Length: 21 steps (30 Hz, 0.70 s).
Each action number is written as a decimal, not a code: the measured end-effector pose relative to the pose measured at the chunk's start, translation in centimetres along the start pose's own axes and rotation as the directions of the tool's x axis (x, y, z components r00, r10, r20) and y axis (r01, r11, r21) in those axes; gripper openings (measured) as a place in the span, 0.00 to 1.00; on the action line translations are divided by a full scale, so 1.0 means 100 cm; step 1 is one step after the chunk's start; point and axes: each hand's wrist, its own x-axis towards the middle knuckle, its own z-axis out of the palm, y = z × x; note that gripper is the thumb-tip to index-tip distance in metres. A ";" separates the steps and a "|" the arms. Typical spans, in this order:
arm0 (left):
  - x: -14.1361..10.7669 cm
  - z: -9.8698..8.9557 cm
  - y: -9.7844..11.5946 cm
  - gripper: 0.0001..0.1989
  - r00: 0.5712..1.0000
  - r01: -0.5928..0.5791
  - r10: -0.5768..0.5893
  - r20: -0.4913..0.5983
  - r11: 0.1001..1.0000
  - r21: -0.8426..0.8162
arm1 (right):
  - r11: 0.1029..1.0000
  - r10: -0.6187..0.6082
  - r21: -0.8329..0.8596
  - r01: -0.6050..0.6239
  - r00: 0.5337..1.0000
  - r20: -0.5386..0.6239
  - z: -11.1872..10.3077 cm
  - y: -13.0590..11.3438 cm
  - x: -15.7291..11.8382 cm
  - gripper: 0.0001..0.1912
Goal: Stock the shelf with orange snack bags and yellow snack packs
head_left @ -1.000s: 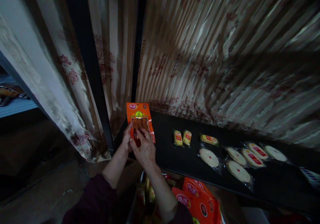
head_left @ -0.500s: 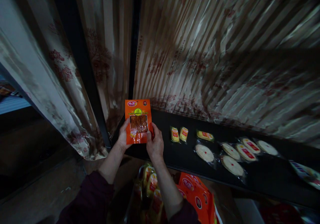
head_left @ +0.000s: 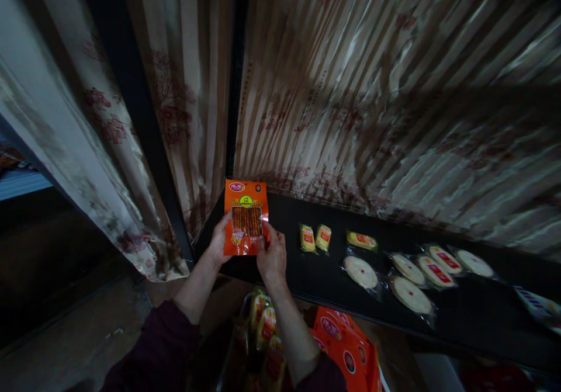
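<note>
An orange snack packet with a clear window showing brown sticks is held upright between both hands, over the left end of the black shelf. My left hand grips its left edge, fingers partly behind it. On the lower right edge, my right hand pinches it with the thumb in front. To the right lie two small yellow packets, another yellow packet on its side, and several round white wrapped cakes.
Below the shelf edge are a container of yellow packets and a pile of orange packets. Patterned curtains hang behind and at left, with a dark post at the corner. A colourful package lies far right.
The orange packet has shifted slightly right and down in both hands, and its window shows less glare. The view has moved a little.
</note>
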 end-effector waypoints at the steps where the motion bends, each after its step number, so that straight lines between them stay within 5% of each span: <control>1: 0.001 -0.001 -0.001 0.23 1.000 0.006 -0.006 0.004 1.000 -0.003 | 0.999 -0.023 -0.046 0.022 1.000 -0.012 -0.001 0.000 0.000 0.21; 7: 0.006 -0.004 -0.004 0.27 0.998 -0.012 0.015 0.065 0.999 -0.048 | 0.968 -0.181 -0.176 0.178 0.983 -0.001 -0.006 -0.004 0.005 0.22; 21: 0.006 -0.005 0.001 0.29 1.000 0.000 0.001 0.027 0.998 -0.070 | 0.959 -0.190 -0.209 0.193 0.981 0.036 0.005 -0.010 0.006 0.23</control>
